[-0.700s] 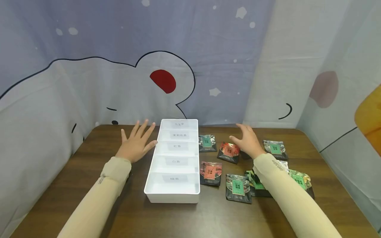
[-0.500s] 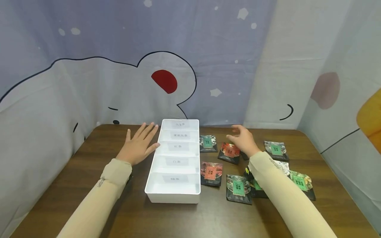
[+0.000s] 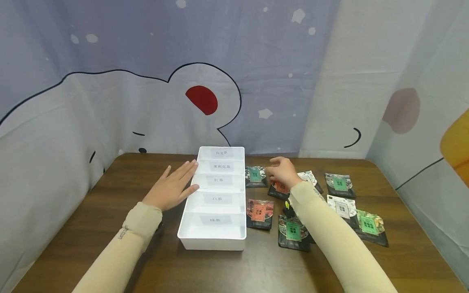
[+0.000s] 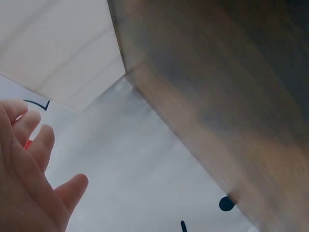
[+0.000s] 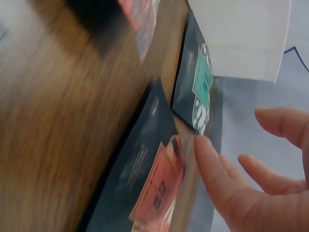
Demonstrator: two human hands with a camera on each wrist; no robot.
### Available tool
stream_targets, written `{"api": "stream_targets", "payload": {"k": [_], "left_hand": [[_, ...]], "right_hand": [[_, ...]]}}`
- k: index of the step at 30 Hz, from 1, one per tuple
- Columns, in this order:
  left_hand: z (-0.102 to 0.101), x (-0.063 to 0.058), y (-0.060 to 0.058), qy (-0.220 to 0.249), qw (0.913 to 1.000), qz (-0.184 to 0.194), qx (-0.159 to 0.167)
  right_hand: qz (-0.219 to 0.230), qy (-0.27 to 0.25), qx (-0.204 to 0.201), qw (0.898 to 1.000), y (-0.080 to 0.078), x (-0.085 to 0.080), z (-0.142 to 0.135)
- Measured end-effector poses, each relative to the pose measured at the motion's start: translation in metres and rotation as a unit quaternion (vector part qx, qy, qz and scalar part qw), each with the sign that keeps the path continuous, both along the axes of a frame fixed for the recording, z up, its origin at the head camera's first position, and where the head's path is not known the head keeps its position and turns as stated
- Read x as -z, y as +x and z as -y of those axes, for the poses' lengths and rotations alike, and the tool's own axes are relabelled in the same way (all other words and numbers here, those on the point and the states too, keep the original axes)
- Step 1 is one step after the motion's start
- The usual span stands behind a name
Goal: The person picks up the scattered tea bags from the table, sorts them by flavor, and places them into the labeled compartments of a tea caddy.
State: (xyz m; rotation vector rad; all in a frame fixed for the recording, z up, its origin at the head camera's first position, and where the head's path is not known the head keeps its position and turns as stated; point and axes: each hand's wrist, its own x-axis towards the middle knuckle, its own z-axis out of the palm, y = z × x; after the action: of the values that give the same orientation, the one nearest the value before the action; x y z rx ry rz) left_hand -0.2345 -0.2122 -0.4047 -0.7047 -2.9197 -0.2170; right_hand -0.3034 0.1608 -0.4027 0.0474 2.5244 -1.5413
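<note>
My left hand (image 3: 172, 185) reaches the left rim of a white divided box (image 3: 212, 244), its fingers straight and close together. The left wrist view shows the fingers (image 4: 41, 145) beside the outside of the box, with nothing held. My right hand (image 3: 283, 171) is over a tea packet with a red label (image 3: 281, 189), partly covering it, and just right of a packet with a teal label (image 3: 255, 176). Its thumb and fingers (image 5: 212, 169) are apart and hold nothing in the right wrist view. Paper labels with Chinese writing mark the box's compartments.
Another red-label tea packet (image 3: 259, 213) lies right of the box. Nearer the front is a green-label packet (image 3: 293, 234), partly behind my sleeve. Further right lie a white packet (image 3: 342, 209) and more green-label packets (image 3: 370, 224). A printed curtain (image 3: 271, 81) hangs behind the table.
My right hand has moved left and slightly nearer, from the far side of the red packet toward the teal one, uncovering white packets. My left hand has shifted right to the box rim, fingers drawn together.
</note>
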Motion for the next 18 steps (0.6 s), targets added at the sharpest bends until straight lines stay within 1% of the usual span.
{"api": "stream_targets", "payload": {"k": [4,6,11,18], "left_hand": [[0.000,0.003,0.002,0.005,1.0000,-0.004,0.006],[0.000,0.004,0.002,0.006,1.0000,0.000,0.006],[-0.001,0.004,0.003,0.009,0.9999,0.003,0.008],[-0.001,0.006,0.003,0.013,0.9998,-0.008,0.012]], "right_hand": [[0.009,0.037,-0.007,0.999,-0.003,0.001,0.009],[0.015,0.050,-0.007,0.999,-0.004,0.001,0.013],[0.049,0.047,0.007,0.998,-0.003,0.000,0.019],[0.058,0.030,0.005,0.998,-0.004,0.001,0.021]]}}
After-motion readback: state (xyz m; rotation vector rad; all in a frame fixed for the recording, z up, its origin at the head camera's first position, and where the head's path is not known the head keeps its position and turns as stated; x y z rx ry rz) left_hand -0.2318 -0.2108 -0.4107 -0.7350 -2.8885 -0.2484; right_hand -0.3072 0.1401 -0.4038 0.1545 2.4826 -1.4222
